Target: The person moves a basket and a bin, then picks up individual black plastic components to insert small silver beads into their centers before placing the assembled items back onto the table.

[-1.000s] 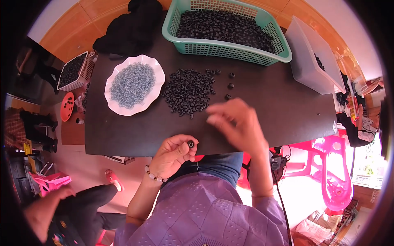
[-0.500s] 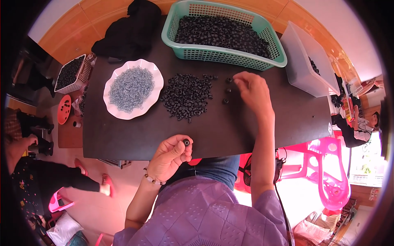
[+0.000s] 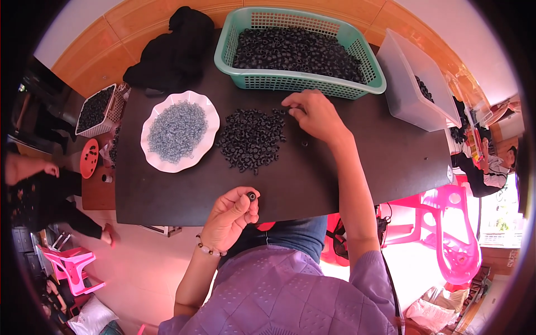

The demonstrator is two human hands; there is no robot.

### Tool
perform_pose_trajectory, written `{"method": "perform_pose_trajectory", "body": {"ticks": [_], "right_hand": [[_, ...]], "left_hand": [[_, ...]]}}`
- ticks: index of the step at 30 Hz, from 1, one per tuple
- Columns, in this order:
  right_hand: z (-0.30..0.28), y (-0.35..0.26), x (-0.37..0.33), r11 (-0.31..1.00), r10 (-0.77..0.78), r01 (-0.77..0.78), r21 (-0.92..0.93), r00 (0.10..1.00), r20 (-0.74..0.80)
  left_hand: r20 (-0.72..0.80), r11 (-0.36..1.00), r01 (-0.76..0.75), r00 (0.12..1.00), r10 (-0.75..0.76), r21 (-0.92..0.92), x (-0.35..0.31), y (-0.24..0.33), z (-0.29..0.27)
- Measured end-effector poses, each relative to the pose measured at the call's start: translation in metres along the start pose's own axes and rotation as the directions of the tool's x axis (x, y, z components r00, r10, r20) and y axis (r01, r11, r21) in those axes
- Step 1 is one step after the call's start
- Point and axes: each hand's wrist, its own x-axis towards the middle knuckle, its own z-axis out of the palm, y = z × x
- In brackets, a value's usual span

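My left hand (image 3: 226,220) is raised at the table's near edge. Its thumb and fingers pinch a small round black cap (image 3: 252,196) with a pale ring in its open end. Farther away, my right hand (image 3: 318,117) reaches to the right edge of a heap of black caps (image 3: 251,139). Its thumb and forefinger are drawn together beside a dark piece; what lies between them is hard to make out. A single loose cap (image 3: 304,143) lies below that hand. Left of the heap, a white scalloped plate (image 3: 211,133) bears many small translucent pieces (image 3: 177,131).
A green basket (image 3: 304,86) full of black caps stands at the back, a clear plastic bin (image 3: 410,92) to its right. Black cloth (image 3: 170,53) lies at the back left. A pink chair (image 3: 455,234) stands right of the dark table (image 3: 385,162); another person (image 3: 47,190) is at left.
My right hand has moved left to the edge of the heap. Two of the loose caps near it no longer show. My left hand still holds its cap. The person at left has moved.
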Motion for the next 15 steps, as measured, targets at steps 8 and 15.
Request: {"method": "perform_pose_trajectory", "body": {"ticks": [8, 15], "right_hand": [[0.001, 0.002, -0.001, 0.998, -0.013, 0.015, -0.061, 0.999, 0.034], [-0.004, 0.007, -0.003, 0.999, -0.001, 0.004, -0.032, 0.995, 0.102]], "left_hand": [[-0.016, 1.0, -0.005, 1.0, 0.005, 0.007, -0.001, 0.001, -0.001], [-0.031, 1.0, -0.007, 1.0, 0.007, 0.009, -0.001, 0.003, -0.001]]}}
